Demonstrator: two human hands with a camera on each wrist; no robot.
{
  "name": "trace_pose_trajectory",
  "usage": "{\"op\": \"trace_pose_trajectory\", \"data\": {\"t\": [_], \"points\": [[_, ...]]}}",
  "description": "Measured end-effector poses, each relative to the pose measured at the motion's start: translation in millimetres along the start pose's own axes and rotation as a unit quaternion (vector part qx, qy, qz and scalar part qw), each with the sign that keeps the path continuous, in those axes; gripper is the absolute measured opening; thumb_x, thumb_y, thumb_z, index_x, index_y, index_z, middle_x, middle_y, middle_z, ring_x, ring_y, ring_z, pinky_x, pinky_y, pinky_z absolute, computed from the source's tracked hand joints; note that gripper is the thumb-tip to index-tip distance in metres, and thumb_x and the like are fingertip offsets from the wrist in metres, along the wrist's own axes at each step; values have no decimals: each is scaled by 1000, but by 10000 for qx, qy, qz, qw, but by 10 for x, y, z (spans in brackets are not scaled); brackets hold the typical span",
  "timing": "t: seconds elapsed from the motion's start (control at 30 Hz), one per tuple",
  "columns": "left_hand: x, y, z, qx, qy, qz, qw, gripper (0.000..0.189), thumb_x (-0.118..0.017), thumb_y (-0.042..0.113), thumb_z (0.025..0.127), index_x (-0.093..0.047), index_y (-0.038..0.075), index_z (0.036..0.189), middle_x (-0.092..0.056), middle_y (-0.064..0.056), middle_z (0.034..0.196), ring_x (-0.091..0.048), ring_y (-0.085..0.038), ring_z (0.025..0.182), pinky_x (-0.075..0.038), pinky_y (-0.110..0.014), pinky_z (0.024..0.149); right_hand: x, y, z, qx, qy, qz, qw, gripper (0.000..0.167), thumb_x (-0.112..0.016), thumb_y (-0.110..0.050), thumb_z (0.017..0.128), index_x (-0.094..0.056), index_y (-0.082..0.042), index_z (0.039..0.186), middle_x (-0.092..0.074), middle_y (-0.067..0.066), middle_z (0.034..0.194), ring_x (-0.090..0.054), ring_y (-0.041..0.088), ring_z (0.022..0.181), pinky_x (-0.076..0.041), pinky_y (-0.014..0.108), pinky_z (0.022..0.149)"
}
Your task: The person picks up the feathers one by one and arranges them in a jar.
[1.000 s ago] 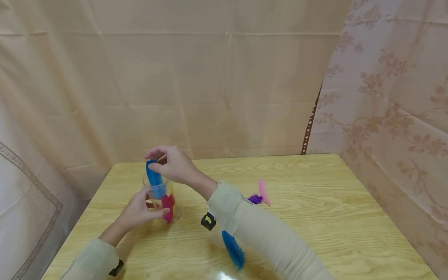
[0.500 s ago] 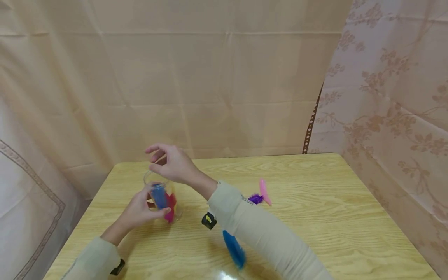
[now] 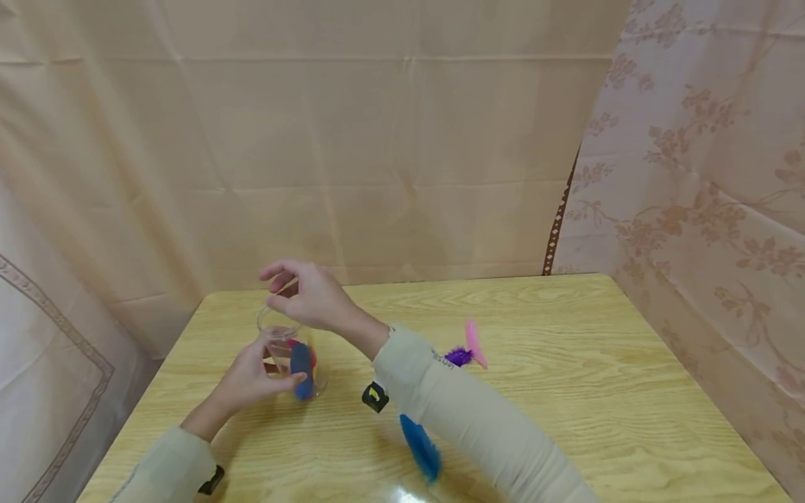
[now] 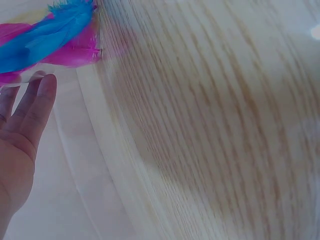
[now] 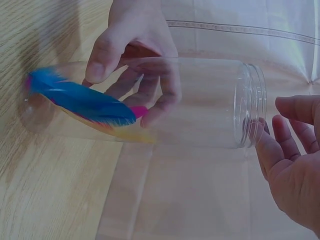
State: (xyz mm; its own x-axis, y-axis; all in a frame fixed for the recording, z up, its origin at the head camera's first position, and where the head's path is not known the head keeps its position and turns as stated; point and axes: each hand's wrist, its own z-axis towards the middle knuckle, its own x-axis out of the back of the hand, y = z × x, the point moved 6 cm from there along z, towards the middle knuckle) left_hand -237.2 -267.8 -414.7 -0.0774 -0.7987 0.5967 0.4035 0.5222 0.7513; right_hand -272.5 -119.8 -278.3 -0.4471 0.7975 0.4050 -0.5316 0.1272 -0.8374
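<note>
A clear screw-neck jar (image 5: pixel 205 100) stands on the left part of the table, with a blue feather (image 5: pixel 95 102), a yellow feather (image 5: pixel 132 134) and a pink feather (image 4: pixel 82 50) inside, low down. My left hand (image 3: pixel 248 377) grips the jar's side, thumb on one face and fingers round the other. At the jar's mouth my right hand (image 3: pixel 314 297) is held with its fingers loosely bent and nothing between them. Its fingertips are near or touching the rim; I cannot tell which.
On the wooden table (image 3: pixel 566 391), another blue feather (image 3: pixel 420 447) lies by the right forearm. A purple feather (image 3: pixel 458 357) and a pink feather (image 3: pixel 475 344) lie farther back, partly near the right sleeve. Curtains (image 3: pixel 377 175) hang behind the table.
The right hand has let go of the blue feather, which has dropped from the jar's mouth to the lower part, beside the pink one. Both hands have hardly moved.
</note>
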Motion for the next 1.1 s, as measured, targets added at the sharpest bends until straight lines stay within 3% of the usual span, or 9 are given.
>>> {"op": "trace_pose_trajectory", "data": {"t": [0.17,0.4,0.63,0.77,1.1], "points": [[2,-3,-1,64,-25,-68,10000,75,-90,12,76,-46,10,136,-65,-15,118,-69,-32,95,-60,-30,71,-3,-8,-1,9,-19,-22,10000,28,-72,-3,93,-67,-7,120,-67,-3,97,-64,2,84,-53,14,76],[4,-20,-11,72,-8,-55,10000,75,-91,12,76,-46,11,136,-65,-14,118,-69,-27,93,-60,-30,71,-9,-35,-5,95,-57,-120,9999,26,-73,-4,93,-67,-4,118,-70,10,105,-63,2,84,-51,12,79],[-4,-15,3,13,-32,-56,10000,74,-90,12,76,-46,9,136,-65,-16,117,-69,-27,93,-60,-30,71,10,-14,-13,-17,-51,251,9997,27,-73,-5,92,-68,-5,119,-68,-1,98,-65,3,85,-54,15,78],[-4,-6,10,31,-62,27,10000,74,-90,14,77,-46,12,136,-64,-14,119,-69,-27,95,-60,-29,71,33,-1,-25,-102,23,540,9985,28,-74,-4,91,-69,-6,119,-69,-2,99,-66,4,86,-55,17,78],[-6,-24,-15,46,-52,-101,9999,75,-90,13,76,-46,12,137,-63,-15,120,-69,-30,96,-60,-29,72,18,-3,-39,-104,-30,651,9978,21,-74,-9,93,-71,-8,113,-70,-2,102,-67,8,89,-55,18,79]]}}
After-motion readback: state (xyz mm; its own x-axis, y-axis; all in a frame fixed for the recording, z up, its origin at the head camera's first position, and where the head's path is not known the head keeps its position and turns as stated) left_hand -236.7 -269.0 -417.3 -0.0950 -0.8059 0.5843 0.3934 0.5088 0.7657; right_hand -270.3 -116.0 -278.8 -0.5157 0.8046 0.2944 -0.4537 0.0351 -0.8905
